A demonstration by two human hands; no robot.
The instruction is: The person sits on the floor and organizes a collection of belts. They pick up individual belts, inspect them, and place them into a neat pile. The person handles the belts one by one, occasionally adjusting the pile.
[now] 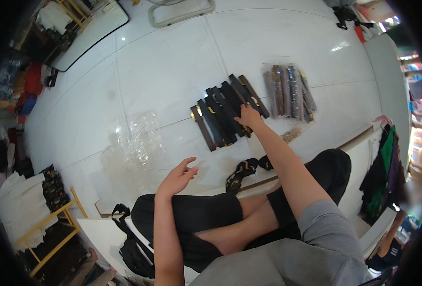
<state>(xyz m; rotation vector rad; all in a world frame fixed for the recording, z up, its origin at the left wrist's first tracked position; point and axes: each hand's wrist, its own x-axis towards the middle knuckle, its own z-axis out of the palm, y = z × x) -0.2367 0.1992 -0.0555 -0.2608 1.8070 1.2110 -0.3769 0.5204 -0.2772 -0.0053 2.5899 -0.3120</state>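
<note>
Several rolled or folded belts (216,116) lie side by side on the white tiled floor, dark blue, black and brown, some with gold-coloured buckles. My right hand (249,117) reaches down onto the right part of this row, its fingers touching a dark belt. Whether the fingers grip it cannot be told. Above my left thigh, my left hand (177,178) hangs with fingers apart and nothing in it. To the right of the row lie more belts in clear plastic sleeves (290,93). Crumpled clear plastic wrappers (135,139) are spread on the floor to the left.
Black patterned sandals (241,173) stand by the ledge before my crossed legs. A beige bundle (291,135) lies near my right forearm. A black bag (135,252) rests at my left. Further off are a yellow clothes rack (48,228), a leaning mirror (89,39) and hanging garments (382,175).
</note>
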